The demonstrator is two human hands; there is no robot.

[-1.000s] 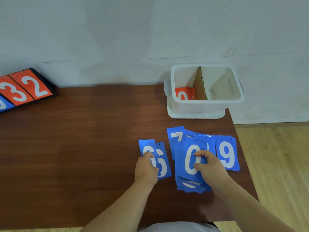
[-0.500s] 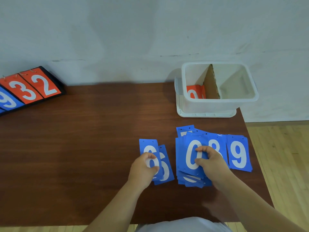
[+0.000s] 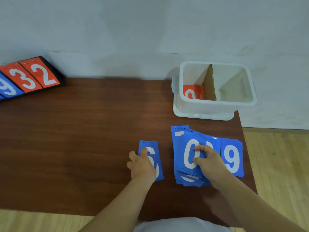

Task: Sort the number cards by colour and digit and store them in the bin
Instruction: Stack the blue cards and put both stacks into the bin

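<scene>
The right fingers [image 3: 198,148] are pinching the blue 0 card [image 3: 181,148] on top of the blue pile [image 3: 192,182] by the counter's [image 3: 83,131] right edge. The left fingers [image 3: 133,155] are holding the blue 6 card [image 3: 153,148] beside it. Only red cards [image 3: 192,91] are sitting in the bin [image 3: 217,105] at the far right corner, so I think the blue ones are waiting to go in.

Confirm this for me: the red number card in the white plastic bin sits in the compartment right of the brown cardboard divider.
Wrong on the side. The head view shows the red number card in the white plastic bin, in the compartment left of the brown cardboard divider, not right of it.
</scene>
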